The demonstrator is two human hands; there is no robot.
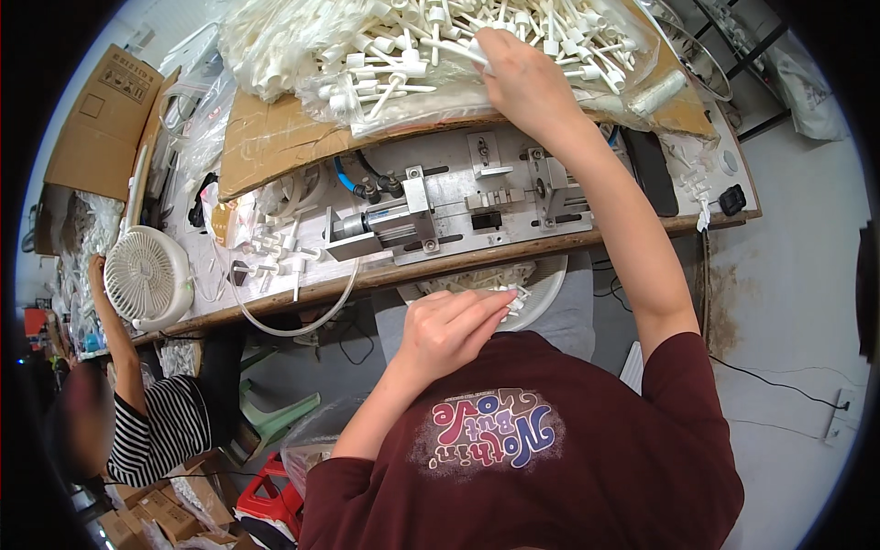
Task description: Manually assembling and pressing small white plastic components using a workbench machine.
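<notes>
My right hand (527, 78) reaches over the heap of white plastic capped stems (513, 18) at the back of the bench. Its fingers close on one white capped stem (449, 46), which points left. My left hand (449, 330) is low in front of the bench edge, above a round pale basin (548, 289) on my lap. The left fingers are pressed together, with small white plastic parts (519, 301) at their tips. Between the hands stands a metal fixture (486, 220) with a cylinder, clamps and a central slot.
Under the heap lies a cardboard sheet (284, 137). Loose white parts (284, 252) and a clear tube (307, 330) are at the left. A white fan (148, 278) stands near a co-worker in a striped shirt (165, 431). A dark flat object (651, 174) lies right of the fixture.
</notes>
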